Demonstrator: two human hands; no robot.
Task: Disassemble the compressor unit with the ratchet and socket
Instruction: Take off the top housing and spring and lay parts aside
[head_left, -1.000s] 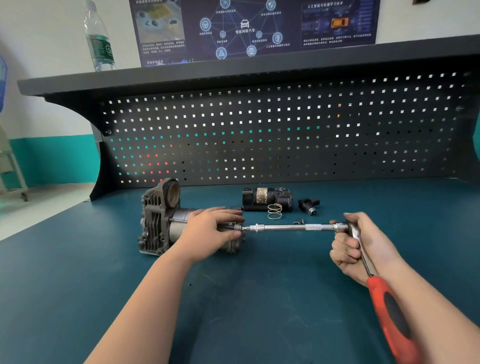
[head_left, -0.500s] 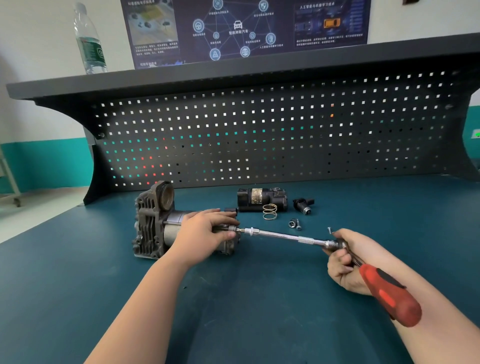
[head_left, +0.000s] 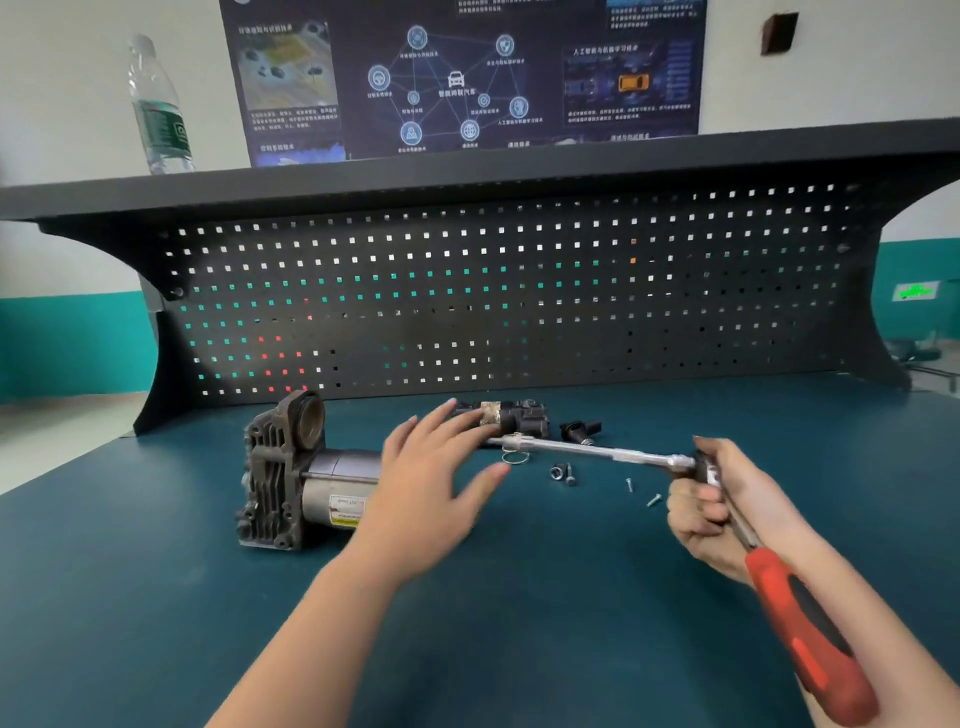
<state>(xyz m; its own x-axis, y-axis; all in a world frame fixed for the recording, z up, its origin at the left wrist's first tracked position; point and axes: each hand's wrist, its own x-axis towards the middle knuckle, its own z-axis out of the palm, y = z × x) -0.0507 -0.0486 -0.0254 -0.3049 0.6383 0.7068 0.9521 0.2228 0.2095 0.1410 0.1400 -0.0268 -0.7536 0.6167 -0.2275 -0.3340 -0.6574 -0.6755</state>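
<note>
Two hands are at work over the bench (head_left: 156, 597), and what matters is the line between the tool and the compressor unit (head_left: 306, 478). The compressor lies on its side toward the left edge of the bench top, finned head to the left and round motor body pointing right, so its long axis runs roughly parallel to the back edge. The ratchet (head_left: 779, 587) sits off to its right, the long extension bar (head_left: 587, 449) reaching leftward almost along that same axis, slightly raised at the far tip. The tip looks clear of the compressor's end, though the left hand covers that end and I cannot tell exactly how they stand.

The left hand (head_left: 431, 483) is nearer the unit. Its fingers are spread and nearly straight, hovering above the motor's right end and the bar's tip, gripping nothing as far as I can see. The right hand (head_left: 711, 509) is curled tight round the ratchet just below its head, the red handle trailing back along the forearm.

Near the back edge lie a removed black part (head_left: 511, 415), a small black fitting (head_left: 579, 430), a wire spring (head_left: 515, 457), and loose bolts (head_left: 563, 473) and screws (head_left: 652, 500). My guess is the socket must be lined up again on a fastener at the motor end.
</note>
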